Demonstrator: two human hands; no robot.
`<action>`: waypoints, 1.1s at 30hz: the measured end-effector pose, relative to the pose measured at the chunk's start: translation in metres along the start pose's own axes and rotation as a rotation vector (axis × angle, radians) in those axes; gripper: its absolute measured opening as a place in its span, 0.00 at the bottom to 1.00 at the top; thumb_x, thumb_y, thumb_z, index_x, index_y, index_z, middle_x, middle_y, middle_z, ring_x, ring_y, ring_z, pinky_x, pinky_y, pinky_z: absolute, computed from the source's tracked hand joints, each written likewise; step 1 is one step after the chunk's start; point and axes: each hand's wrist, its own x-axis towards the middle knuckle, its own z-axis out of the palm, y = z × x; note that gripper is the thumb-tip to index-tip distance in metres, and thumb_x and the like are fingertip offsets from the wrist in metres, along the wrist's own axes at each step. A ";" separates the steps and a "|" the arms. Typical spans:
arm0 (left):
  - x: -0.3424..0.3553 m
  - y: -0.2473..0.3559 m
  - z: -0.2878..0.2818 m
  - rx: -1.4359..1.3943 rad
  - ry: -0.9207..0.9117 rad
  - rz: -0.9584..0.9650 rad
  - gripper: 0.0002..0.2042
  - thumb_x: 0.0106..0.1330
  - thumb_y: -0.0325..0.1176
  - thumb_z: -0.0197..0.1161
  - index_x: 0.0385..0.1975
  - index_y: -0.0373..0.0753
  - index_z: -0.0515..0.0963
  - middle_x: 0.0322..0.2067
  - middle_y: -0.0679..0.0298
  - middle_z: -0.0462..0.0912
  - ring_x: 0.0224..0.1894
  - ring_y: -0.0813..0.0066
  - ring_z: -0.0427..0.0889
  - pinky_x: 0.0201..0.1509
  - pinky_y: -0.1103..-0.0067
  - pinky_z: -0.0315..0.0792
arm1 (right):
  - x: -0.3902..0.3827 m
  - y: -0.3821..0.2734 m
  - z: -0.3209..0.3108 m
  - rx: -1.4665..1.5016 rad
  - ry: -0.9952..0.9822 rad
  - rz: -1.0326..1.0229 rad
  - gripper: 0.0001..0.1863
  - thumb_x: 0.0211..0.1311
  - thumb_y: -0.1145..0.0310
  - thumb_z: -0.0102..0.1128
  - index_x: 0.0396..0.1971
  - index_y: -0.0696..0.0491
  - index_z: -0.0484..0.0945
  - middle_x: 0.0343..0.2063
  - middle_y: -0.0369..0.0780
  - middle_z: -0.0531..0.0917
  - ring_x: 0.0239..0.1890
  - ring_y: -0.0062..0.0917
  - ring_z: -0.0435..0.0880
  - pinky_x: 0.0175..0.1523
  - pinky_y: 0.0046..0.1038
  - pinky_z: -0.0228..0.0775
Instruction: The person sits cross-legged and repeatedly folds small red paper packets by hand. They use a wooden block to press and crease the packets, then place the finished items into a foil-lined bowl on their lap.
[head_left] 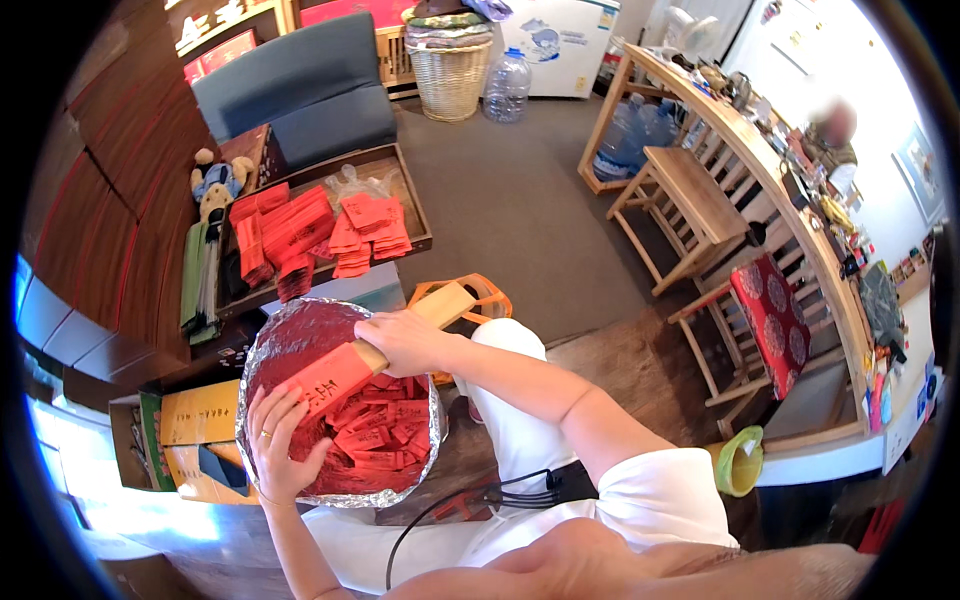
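My right hand (395,340) is closed on a long pale-yellow block (442,305), whose lower end is covered by a red paper strip (332,378) with dark markings. My left hand (285,440) is beside the strip's lower end, fingers loosely apart and thumb spread; whether the fingertips touch it is unclear. Both are over a round foil-covered container (423,465), red inside and heaped with red paper packets (375,435). Beyond it, an open wooden tray (408,190) holds stacked red papers (295,225) and a clear plastic bag (350,182).
Yellow boxes (200,410) lie left of the container. An orange plastic item (490,300) sits beyond my knee. A wooden bench (690,190), red-cushioned chair (770,320) and cluttered counter (850,300) line the right; another person (835,150) is behind it. A green bin (738,460) stands nearby.
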 end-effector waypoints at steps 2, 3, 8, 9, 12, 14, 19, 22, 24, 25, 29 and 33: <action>-0.002 -0.003 0.004 -0.168 0.026 -0.071 0.29 0.50 0.40 0.69 0.53 0.34 0.73 0.55 0.52 0.74 0.61 0.50 0.69 0.69 0.55 0.54 | -0.001 0.002 0.002 -0.004 0.047 0.032 0.22 0.44 0.67 0.67 0.39 0.55 0.68 0.35 0.46 0.79 0.43 0.43 0.79 0.43 0.41 0.71; -0.008 -0.005 0.002 -0.182 0.120 -0.152 0.27 0.58 0.43 0.63 0.54 0.33 0.71 0.57 0.53 0.73 0.63 0.54 0.68 0.69 0.61 0.55 | 0.002 -0.003 0.007 0.010 0.064 0.055 0.22 0.44 0.67 0.67 0.39 0.55 0.68 0.37 0.47 0.79 0.44 0.43 0.79 0.44 0.42 0.72; -0.007 -0.025 0.027 -0.635 0.802 -0.598 0.13 0.72 0.40 0.48 0.44 0.38 0.73 0.40 0.64 0.74 0.47 0.75 0.72 0.58 0.76 0.64 | -0.003 0.000 0.007 0.082 0.150 0.060 0.22 0.44 0.70 0.65 0.40 0.55 0.68 0.36 0.46 0.78 0.44 0.44 0.78 0.45 0.40 0.71; -0.005 -0.029 0.030 -0.689 0.770 -0.675 0.11 0.73 0.40 0.47 0.41 0.39 0.71 0.38 0.65 0.71 0.44 0.76 0.70 0.55 0.77 0.64 | -0.004 0.001 0.003 0.066 0.152 0.055 0.22 0.43 0.70 0.66 0.40 0.55 0.67 0.35 0.46 0.78 0.44 0.44 0.78 0.45 0.40 0.71; -0.012 -0.034 0.035 -0.830 0.679 -0.826 0.11 0.74 0.41 0.45 0.32 0.43 0.65 0.31 0.70 0.62 0.35 0.82 0.64 0.47 0.83 0.61 | -0.003 -0.002 0.010 0.053 0.190 -0.063 0.21 0.40 0.73 0.65 0.37 0.56 0.67 0.33 0.45 0.77 0.42 0.43 0.77 0.45 0.40 0.71; -0.009 -0.034 0.046 -0.825 0.649 -0.726 0.10 0.75 0.40 0.46 0.32 0.43 0.65 0.29 0.71 0.62 0.34 0.83 0.63 0.44 0.85 0.60 | -0.002 0.007 0.009 0.015 0.135 -0.128 0.19 0.40 0.77 0.62 0.36 0.55 0.68 0.36 0.45 0.77 0.44 0.42 0.76 0.46 0.39 0.71; -0.044 -0.070 0.055 -0.775 0.491 -0.871 0.08 0.74 0.36 0.50 0.36 0.39 0.67 0.27 0.71 0.62 0.32 0.82 0.62 0.42 0.84 0.60 | 0.008 -0.001 0.022 -0.030 0.090 -0.182 0.19 0.40 0.78 0.61 0.37 0.56 0.70 0.37 0.45 0.77 0.45 0.40 0.76 0.48 0.38 0.71; -0.037 -0.059 0.060 -0.545 0.506 -0.798 0.14 0.76 0.41 0.45 0.35 0.37 0.70 0.31 0.68 0.70 0.35 0.78 0.67 0.45 0.81 0.63 | 0.002 0.007 0.021 -0.096 0.063 -0.126 0.20 0.41 0.77 0.61 0.40 0.56 0.72 0.39 0.44 0.79 0.48 0.39 0.77 0.51 0.37 0.71; -0.036 -0.045 0.047 -0.791 0.631 -0.876 0.19 0.76 0.45 0.39 0.30 0.37 0.71 0.30 0.67 0.70 0.33 0.76 0.68 0.43 0.78 0.65 | 0.008 -0.003 0.023 -0.084 0.019 -0.108 0.19 0.43 0.77 0.59 0.40 0.55 0.72 0.38 0.43 0.79 0.46 0.39 0.79 0.50 0.37 0.71; -0.045 -0.054 0.043 -0.500 0.451 -0.858 0.17 0.75 0.41 0.44 0.28 0.37 0.71 0.29 0.67 0.70 0.33 0.78 0.68 0.40 0.80 0.65 | 0.009 -0.005 0.025 -0.118 -0.049 -0.066 0.20 0.43 0.77 0.60 0.41 0.53 0.71 0.39 0.43 0.79 0.44 0.39 0.80 0.49 0.38 0.72; -0.033 -0.036 0.040 -0.052 0.439 -0.837 0.10 0.68 0.34 0.58 0.27 0.35 0.73 0.21 0.50 0.73 0.23 0.60 0.75 0.30 0.71 0.68 | 0.008 -0.017 0.027 -0.145 -0.094 -0.002 0.24 0.40 0.79 0.60 0.43 0.51 0.70 0.34 0.44 0.80 0.39 0.42 0.81 0.42 0.41 0.73; -0.040 -0.047 0.049 0.081 0.470 -0.836 0.14 0.65 0.38 0.62 0.22 0.35 0.72 0.20 0.49 0.75 0.26 0.49 0.77 0.27 0.65 0.67 | 0.009 -0.024 0.034 -0.174 -0.006 -0.029 0.22 0.40 0.77 0.61 0.41 0.50 0.69 0.28 0.44 0.80 0.33 0.42 0.82 0.35 0.41 0.73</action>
